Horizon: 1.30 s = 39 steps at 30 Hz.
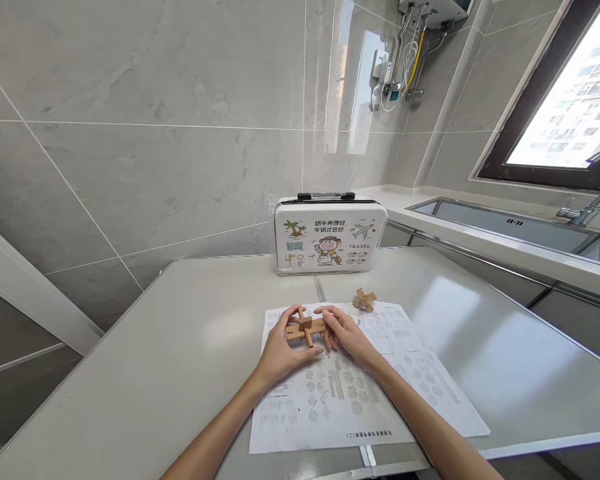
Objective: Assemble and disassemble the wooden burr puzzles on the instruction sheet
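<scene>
A wooden interlocking puzzle point(305, 324), made of crossed flat pieces, is held above a printed sheet. My left hand point(283, 348) grips it from the left, with thumb and fingers at the ends of the upright piece. On the other side my right hand point(341, 332) has its bent fingers at the right end of the horizontal piece. The printed instruction sheet point(330, 413), covered in small line drawings, lies beneath both hands. Just past its far edge, a second wooden puzzle point(365, 300) in a star shape rests on its own.
A white cartoon-printed case point(331, 237) with a black handle stands at the back of the folding table point(180, 347). To the right are a counter with a sink point(510, 223) and a faucet point(587, 210). A tiled wall point(180, 100) rises behind.
</scene>
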Each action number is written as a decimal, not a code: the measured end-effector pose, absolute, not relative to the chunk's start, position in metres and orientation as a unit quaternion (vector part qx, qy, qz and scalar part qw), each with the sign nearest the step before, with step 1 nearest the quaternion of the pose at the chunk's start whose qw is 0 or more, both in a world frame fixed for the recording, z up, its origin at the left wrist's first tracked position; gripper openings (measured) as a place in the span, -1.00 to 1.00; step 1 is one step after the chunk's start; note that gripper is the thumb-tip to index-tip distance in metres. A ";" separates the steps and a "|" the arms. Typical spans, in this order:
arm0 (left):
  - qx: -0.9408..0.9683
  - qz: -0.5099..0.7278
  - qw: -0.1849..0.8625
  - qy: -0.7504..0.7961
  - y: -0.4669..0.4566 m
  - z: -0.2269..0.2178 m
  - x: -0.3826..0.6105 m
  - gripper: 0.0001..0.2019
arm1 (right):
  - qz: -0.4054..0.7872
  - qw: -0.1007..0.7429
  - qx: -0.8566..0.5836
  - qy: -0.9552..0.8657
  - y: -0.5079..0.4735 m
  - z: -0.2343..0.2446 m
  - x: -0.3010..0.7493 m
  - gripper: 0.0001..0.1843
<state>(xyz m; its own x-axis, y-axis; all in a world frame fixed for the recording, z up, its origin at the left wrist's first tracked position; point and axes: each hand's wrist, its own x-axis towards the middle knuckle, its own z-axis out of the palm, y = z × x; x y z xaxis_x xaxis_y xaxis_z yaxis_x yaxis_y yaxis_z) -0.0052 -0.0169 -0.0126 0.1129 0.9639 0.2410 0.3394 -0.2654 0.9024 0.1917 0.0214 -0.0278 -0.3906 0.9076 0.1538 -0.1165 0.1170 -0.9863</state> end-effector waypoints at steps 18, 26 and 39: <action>0.702 0.387 0.319 0.505 -0.020 -0.017 -0.003 0.02 | 0.565 0.453 -0.347 -0.596 0.028 -0.045 0.189 -0.53; 0.720 0.385 0.290 0.500 -0.021 -0.019 -0.005 0.03 | 0.568 0.447 -0.344 -0.599 0.023 -0.041 0.186 -0.52; 0.740 0.407 0.287 0.452 -0.023 -0.017 -0.004 -0.15 | 0.578 0.449 -0.338 -0.591 0.022 -0.037 0.183 -0.50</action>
